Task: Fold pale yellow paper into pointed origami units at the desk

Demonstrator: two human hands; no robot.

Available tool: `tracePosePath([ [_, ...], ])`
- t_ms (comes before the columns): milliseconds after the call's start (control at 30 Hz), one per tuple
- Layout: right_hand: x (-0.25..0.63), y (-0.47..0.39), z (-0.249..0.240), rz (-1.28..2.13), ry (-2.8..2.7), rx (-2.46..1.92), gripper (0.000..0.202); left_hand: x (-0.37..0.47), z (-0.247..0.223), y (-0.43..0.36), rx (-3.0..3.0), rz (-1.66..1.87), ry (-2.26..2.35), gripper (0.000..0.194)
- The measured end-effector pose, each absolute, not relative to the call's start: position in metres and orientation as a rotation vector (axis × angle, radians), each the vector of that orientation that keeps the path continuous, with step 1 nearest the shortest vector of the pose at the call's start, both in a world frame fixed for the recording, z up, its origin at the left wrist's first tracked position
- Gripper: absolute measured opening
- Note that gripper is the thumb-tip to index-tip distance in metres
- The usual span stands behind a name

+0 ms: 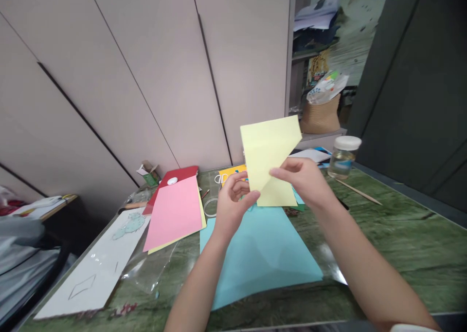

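A pale yellow sheet of paper (268, 152) is held up above the table, its right side cut or folded in at an angle. My left hand (235, 203) grips its lower left edge, thumb in front and fingers behind. At the right, my right hand (301, 178) pinches the notched edge between thumb and fingers. Beneath both hands a large light blue sheet (268, 259) lies on the table, slightly creased.
Pink paper (177, 212) over yellow, a red folder (188, 171) and a white drawing board (95, 268) lie left. A clear tape roll (210, 207) and scissors (220, 178) sit behind. A lidded jar (343, 159) and wooden stick (359, 192) are right on the green table (401, 254).
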State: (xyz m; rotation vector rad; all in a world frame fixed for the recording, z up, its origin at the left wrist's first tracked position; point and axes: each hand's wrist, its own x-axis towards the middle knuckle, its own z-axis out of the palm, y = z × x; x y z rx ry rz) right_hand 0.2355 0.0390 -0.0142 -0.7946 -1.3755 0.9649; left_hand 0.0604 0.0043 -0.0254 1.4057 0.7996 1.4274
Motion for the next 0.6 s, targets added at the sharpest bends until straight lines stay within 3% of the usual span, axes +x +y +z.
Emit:
tracePosePath([
  [233,0.219,0.031,-0.016,0.936,-1.450,-0.843,0.019,0.061,-0.024,0.001,1.293,1.457,0.864,0.040],
  [600,0.238,0.047,-0.011,1.193,-0.986,-0.548,0.023,0.054,-0.026,0.001,1.431,1.652,0.864,0.030],
])
